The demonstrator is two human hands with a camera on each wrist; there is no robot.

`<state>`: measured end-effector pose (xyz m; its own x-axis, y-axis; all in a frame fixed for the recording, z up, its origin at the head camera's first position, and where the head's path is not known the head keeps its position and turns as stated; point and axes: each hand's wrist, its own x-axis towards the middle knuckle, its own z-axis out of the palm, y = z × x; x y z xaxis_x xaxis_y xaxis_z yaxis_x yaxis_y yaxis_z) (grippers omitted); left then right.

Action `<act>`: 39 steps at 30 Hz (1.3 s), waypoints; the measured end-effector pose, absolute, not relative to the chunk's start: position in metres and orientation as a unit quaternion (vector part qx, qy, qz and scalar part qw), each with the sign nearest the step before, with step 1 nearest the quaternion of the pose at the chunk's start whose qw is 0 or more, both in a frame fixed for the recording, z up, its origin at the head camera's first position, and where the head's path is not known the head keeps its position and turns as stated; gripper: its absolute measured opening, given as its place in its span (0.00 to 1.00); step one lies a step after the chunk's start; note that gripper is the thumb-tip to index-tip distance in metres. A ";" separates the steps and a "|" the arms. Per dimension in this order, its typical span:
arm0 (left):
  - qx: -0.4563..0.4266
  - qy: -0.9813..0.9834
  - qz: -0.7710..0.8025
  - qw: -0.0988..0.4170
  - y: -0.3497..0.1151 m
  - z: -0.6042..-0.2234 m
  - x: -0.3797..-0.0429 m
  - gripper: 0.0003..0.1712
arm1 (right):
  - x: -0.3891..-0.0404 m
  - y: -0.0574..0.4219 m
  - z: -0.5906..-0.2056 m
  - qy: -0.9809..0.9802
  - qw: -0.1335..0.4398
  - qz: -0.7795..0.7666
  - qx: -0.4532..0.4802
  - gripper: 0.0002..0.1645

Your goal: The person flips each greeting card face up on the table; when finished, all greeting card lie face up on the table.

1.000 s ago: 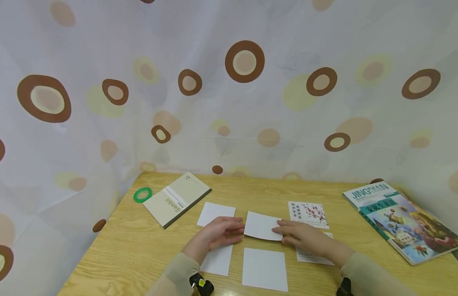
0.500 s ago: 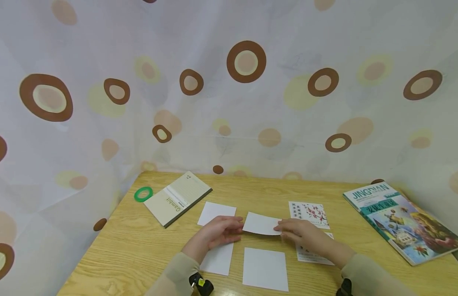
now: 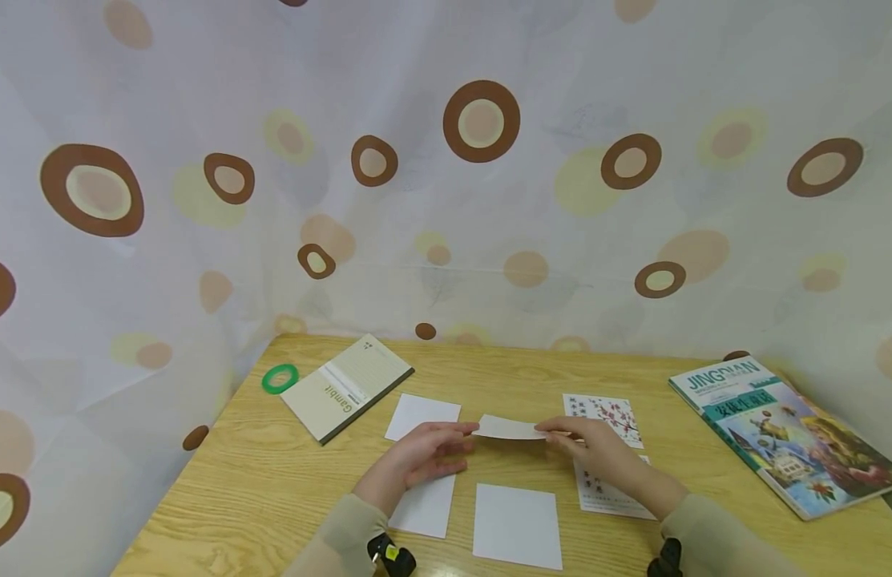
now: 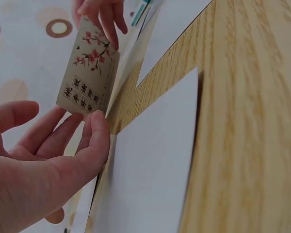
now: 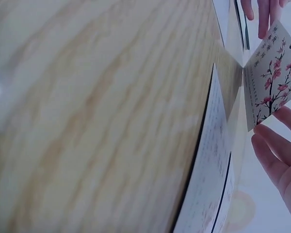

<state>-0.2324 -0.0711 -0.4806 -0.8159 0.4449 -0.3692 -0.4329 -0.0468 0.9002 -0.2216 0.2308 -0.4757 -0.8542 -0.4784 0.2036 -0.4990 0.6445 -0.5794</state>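
Observation:
In the head view a small white card (image 3: 509, 428) is raised over the middle of the table, tilted almost edge-on. Its plain back faces up. Both wrist views show its other face, printed with plum blossom and Chinese characters. My right hand (image 3: 597, 453) pinches the card's right end. At the opposite end, my left hand (image 3: 425, 457) has extended fingertips against the edge, its digits spread. Below the raised card lies a blank white card (image 3: 518, 526). Left of it is another white card (image 3: 424, 506), partly under my left hand. Beneath my right forearm sits a printed card (image 3: 604, 493).
Farther back are a white card (image 3: 424, 413) and a blossom-printed card (image 3: 611, 413). A Gambit notebook (image 3: 347, 389) and a green tape roll (image 3: 280, 379) are at back left. A colourful magazine (image 3: 785, 441) lies on the right. A patterned curtain (image 3: 446, 208) stands behind the wooden table (image 3: 222, 505).
The raised card has tilted up from nearly face-on to nearly edge-on, its near edge lifting away from me. My right hand has shifted slightly up with it; my left hand has barely moved.

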 end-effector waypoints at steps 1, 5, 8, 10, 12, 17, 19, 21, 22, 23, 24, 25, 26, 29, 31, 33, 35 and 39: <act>0.005 0.619 0.724 0.303 -0.071 -0.481 -0.232 0.23 | -0.221 0.230 -0.476 -0.907 0.022 0.328 0.264 0.16; 0.009 0.613 0.730 0.302 -0.072 -0.481 -0.233 0.24 | -0.221 0.228 -0.475 -0.904 0.043 0.356 0.234 0.10; 0.016 0.608 0.734 0.303 -0.072 -0.481 -0.233 0.24 | -0.220 0.227 -0.474 -0.900 0.062 0.378 0.208 0.07; 0.023 0.605 0.736 0.304 -0.072 -0.480 -0.233 0.25 | -0.220 0.226 -0.474 -0.897 0.066 0.392 0.192 0.06; 0.029 0.603 0.737 0.304 -0.072 -0.480 -0.233 0.25 | -0.220 0.226 -0.473 -0.892 0.058 0.414 0.174 0.07; 0.038 0.599 0.739 0.304 -0.071 -0.479 -0.233 0.26 | -0.219 0.227 -0.471 -0.868 0.013 0.481 0.123 0.11; 0.041 0.599 0.739 0.305 -0.070 -0.479 -0.234 0.26 | -0.219 0.227 -0.469 -0.864 0.006 0.494 0.103 0.12; 0.046 0.598 0.739 0.306 -0.070 -0.479 -0.234 0.26 | -0.220 0.226 -0.468 -0.863 0.007 0.499 0.085 0.14; 0.049 0.597 0.739 0.307 -0.070 -0.478 -0.233 0.26 | -0.221 0.225 -0.468 -0.862 0.008 0.502 0.077 0.14; 0.052 0.596 0.740 0.307 -0.069 -0.478 -0.233 0.27 | -0.221 0.225 -0.467 -0.861 0.010 0.504 0.068 0.15; 0.055 0.594 0.741 0.308 -0.069 -0.478 -0.233 0.27 | -0.221 0.224 -0.466 -0.859 0.012 0.509 0.059 0.15; 0.058 0.592 0.742 0.309 -0.069 -0.478 -0.234 0.27 | -0.222 0.224 -0.466 -0.857 0.013 0.512 0.051 0.15; 0.061 0.591 0.742 0.310 -0.068 -0.478 -0.234 0.28 | -0.222 0.223 -0.465 -0.854 0.014 0.518 0.044 0.15; 0.069 0.587 0.742 0.316 -0.067 -0.477 -0.234 0.29 | -0.222 0.221 -0.462 -0.846 0.013 0.532 0.021 0.14; 0.075 0.582 0.744 0.320 -0.066 -0.478 -0.235 0.30 | -0.222 0.220 -0.460 -0.841 0.012 0.540 0.009 0.14; 0.081 0.576 0.746 0.323 -0.066 -0.478 -0.235 0.31 | -0.221 0.217 -0.459 -0.836 0.013 0.548 -0.003 0.14; 0.086 0.568 0.751 0.326 -0.065 -0.478 -0.235 0.32 | -0.221 0.215 -0.458 -0.828 0.012 0.560 -0.016 0.14; 0.098 0.561 0.755 0.326 -0.065 -0.479 -0.233 0.32 | -0.222 0.212 -0.458 -0.811 0.008 0.584 -0.043 0.18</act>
